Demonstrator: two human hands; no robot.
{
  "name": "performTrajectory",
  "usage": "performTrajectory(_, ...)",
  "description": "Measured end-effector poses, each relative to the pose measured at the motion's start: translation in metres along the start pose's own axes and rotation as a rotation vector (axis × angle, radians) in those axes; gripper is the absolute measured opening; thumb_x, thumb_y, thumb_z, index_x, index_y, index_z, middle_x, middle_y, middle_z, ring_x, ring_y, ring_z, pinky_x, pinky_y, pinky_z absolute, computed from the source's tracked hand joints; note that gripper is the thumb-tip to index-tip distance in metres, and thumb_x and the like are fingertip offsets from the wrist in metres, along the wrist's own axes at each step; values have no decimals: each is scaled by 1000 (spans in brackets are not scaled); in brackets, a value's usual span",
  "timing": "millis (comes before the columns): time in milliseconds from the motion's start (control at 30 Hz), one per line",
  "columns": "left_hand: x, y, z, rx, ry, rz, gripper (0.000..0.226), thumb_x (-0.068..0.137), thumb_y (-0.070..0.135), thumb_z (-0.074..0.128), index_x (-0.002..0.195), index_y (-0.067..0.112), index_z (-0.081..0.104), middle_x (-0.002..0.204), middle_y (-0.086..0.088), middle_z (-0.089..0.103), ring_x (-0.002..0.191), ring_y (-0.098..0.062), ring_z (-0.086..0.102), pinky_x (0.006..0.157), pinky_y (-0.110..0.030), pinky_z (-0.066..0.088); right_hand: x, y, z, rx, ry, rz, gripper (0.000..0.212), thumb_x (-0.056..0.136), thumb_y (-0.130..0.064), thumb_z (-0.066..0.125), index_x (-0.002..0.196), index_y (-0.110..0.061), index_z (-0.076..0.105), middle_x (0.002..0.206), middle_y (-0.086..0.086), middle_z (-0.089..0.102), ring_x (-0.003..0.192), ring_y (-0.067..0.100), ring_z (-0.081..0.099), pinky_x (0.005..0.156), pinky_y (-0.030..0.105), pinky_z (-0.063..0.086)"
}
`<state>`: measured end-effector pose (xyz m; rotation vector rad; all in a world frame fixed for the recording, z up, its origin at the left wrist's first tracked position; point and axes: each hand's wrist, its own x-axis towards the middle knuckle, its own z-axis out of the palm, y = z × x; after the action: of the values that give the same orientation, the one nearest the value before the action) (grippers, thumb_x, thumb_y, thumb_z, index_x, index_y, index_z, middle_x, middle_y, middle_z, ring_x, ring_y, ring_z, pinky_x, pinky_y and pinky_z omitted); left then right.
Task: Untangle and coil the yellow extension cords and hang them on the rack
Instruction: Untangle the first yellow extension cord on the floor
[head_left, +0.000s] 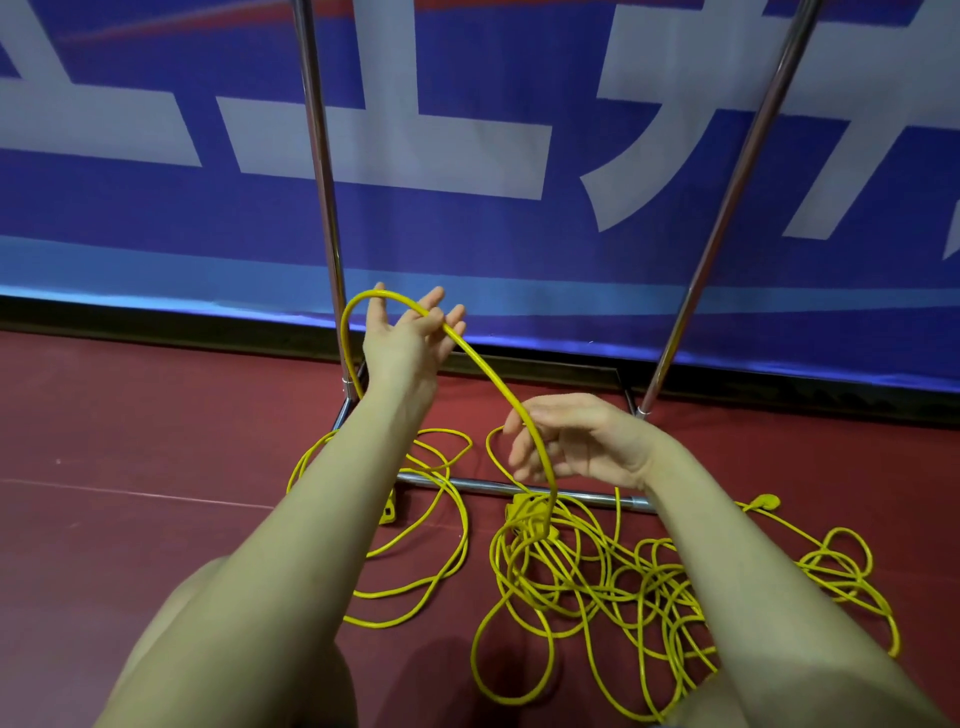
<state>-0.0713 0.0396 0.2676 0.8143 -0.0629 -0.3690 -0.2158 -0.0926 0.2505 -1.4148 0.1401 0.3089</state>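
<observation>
Dark red floor (156, 519), with a blue banner with large white characters (467, 234) behind the chrome tube rack (319, 171), as backdrop.

Left hand (402, 338): palm up, fingers spread and nearly straight, raised in front of the rack's left upright; one arch of thin yellow extension cord (470, 353) draped over the fingers rather than clamped. No pinch visible on that side; thumb contact with the cord impossible to tell.

Right hand (571, 441): lower, just in front of the rack's base bar (493, 486), fingers loosely curled around the same strand where it drops toward the floor. Grip half closed, light enough to let the cord slide through, so far as visible.

Outward from the grip: strand running down to a yellow socket block (530, 514) lying against the base bar, then into a dense tangle of yellow loops (623, 597) spread on the floor in front of the rack's right side. Looser loops (431, 545) in front of the rack's left foot, partly behind the left forearm. Yellow plug (766, 501) right of the base bar's end.

Likely handling: light, limp yet springy, smooth jacket apt to slip and to twist back into kinks; snagging probable where loops cross. Best taken near the socket block or plug end and fed hand over hand into even coils. Nothing hung on the rack in view.
</observation>
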Motion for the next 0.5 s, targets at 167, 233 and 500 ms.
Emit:
performTrajectory(167,2,-7,-2,-7,29,-16,75,92,-12,45,149,23,11,119,-18,58,84,-27,68,74,-34,58,0,0,-4,-90,115,-36,11,91,-12,54,97,-7,61,74,6,70,61,17,68,55,20,50)
performTrajectory(233,0,-8,-2,-37,3,-87,67,92,-10,48,145,19,18,118,-18,58,86,-26,68,75,-37,58,2,1,-2,-127,179,-47,14,94,-10,48,95,-7,61,70,5,70,53,15,65,48,17,45)
performTrajectory(500,-24,-19,9,340,-269,-166,51,87,-14,52,131,3,34,95,-17,66,68,-20,71,71,-34,58,10,1,8,-110,204,-89,15,96,-11,48,98,-4,61,72,6,71,56,17,68,51,21,52)
